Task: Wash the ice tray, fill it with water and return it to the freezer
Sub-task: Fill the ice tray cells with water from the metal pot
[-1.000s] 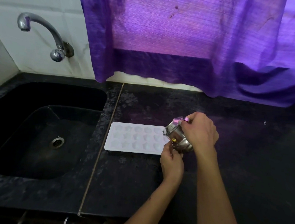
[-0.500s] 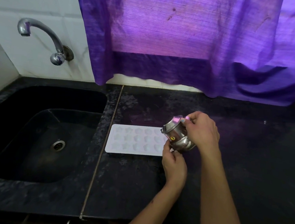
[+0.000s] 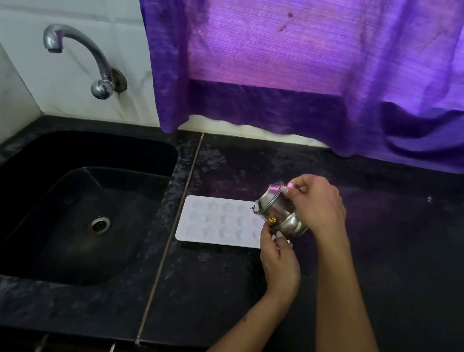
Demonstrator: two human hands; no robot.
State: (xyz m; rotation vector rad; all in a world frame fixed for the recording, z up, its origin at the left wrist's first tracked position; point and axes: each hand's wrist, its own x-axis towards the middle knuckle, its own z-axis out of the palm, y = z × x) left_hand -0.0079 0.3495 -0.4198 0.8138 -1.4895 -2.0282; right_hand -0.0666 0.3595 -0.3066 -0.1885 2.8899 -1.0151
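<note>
A white ice tray (image 3: 216,221) with star-shaped wells lies flat on the black counter (image 3: 243,301), just right of the sink. My right hand (image 3: 317,204) grips a small steel cup (image 3: 280,213) and holds it tilted to the left over the tray's right end. My left hand (image 3: 278,257) is below the cup, its fingertips at the tray's right edge and touching the cup's underside. The hands and cup hide the tray's right end. No water stream is visible.
A black sink (image 3: 70,207) with a metal drain (image 3: 100,224) fills the left. A chrome tap (image 3: 79,52) juts from the white tiled wall above it. A purple curtain (image 3: 303,64) hangs down to the counter's back edge.
The view has drifted slightly. The cup stays tilted over the tray's right end, with both hands in nearly the same pose.
</note>
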